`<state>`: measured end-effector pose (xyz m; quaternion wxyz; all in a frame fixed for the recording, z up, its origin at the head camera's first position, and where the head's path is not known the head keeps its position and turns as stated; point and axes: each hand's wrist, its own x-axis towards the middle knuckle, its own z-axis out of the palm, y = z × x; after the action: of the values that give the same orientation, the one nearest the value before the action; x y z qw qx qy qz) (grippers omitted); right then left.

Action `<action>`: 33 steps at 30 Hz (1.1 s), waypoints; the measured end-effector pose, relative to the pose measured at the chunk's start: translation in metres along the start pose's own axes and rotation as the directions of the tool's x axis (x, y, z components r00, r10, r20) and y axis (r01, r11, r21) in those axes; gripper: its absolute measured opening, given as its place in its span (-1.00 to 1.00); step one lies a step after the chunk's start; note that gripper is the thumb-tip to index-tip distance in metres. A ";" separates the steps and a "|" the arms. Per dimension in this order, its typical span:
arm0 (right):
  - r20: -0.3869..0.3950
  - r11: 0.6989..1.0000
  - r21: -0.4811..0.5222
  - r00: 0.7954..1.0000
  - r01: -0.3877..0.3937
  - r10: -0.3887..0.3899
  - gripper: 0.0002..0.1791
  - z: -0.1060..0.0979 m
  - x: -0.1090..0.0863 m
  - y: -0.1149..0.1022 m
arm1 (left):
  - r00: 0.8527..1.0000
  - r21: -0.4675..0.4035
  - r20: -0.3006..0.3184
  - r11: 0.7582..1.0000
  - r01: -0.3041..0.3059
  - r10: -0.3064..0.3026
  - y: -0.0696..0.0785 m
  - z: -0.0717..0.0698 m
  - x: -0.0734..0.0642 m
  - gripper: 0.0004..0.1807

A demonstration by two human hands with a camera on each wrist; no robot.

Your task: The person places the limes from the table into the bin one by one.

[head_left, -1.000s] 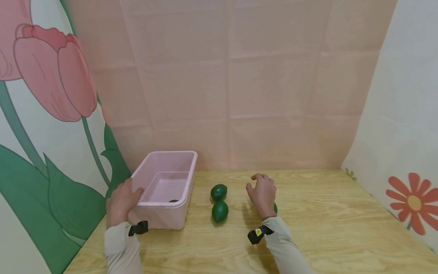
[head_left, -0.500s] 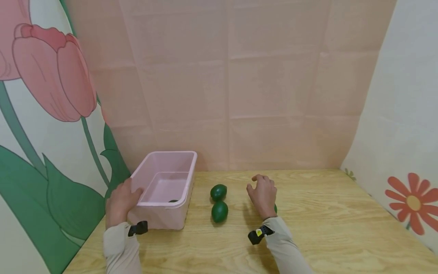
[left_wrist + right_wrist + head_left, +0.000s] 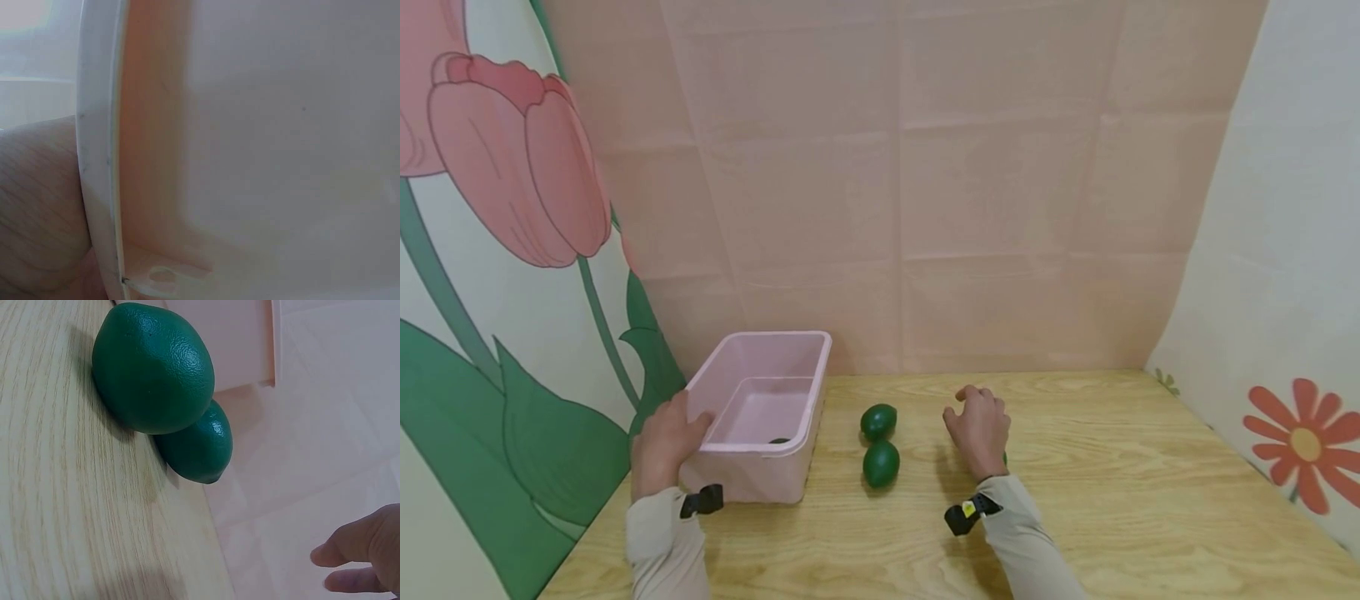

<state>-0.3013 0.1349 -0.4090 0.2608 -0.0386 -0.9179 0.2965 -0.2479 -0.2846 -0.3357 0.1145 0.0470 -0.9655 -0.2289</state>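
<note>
My left hand point(image 3: 664, 442) grips the near left corner of a pink plastic bin point(image 3: 748, 475), thumb over the rim; the bin's wall point(image 3: 281, 150) fills most of the left wrist view. Inside the bin, a bit of something dark green point(image 3: 780, 441) shows over the near rim. To the right of the bin lie two green limes point(image 3: 881, 463), close together, one behind the other; the right wrist view shows the nearer lime point(image 3: 153, 369) large. My right hand point(image 3: 981, 429) hovers right of them, fingers loosely bent and holding nothing. A green sliver point(image 3: 1005, 458) peeks out behind that hand, mostly hidden.
Everything stands on a light wood-grain table point(image 3: 1120, 483). A pink cloth backdrop point(image 3: 1000, 208) rises at the table's far edge. Printed panels flank it, with a tulip point(image 3: 520, 158) on the left and a red flower point(image 3: 1306, 444) on the right.
My right hand has drifted slightly to the right, covering more of the green sliver behind it. The left hand, the bin and the two limes stay in place.
</note>
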 end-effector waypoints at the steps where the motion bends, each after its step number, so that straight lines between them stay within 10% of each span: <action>1: 0.008 1.000 -0.007 1.000 -0.005 0.005 -0.64 -0.001 0.000 0.000 | 1.000 0.000 0.001 1.000 0.001 -0.001 0.000 0.000 0.000 -0.38; 33: 0.079 0.998 -0.046 0.995 -0.053 0.056 -0.60 -0.005 0.004 0.010 | 1.000 0.013 0.003 1.000 0.003 -0.003 0.000 0.000 -0.001 -0.33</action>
<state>-0.3034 0.1469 -0.4091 0.2149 -0.0574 -0.9325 0.2847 -0.2467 -0.2846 -0.3360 0.1125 0.0488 -0.9671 -0.2230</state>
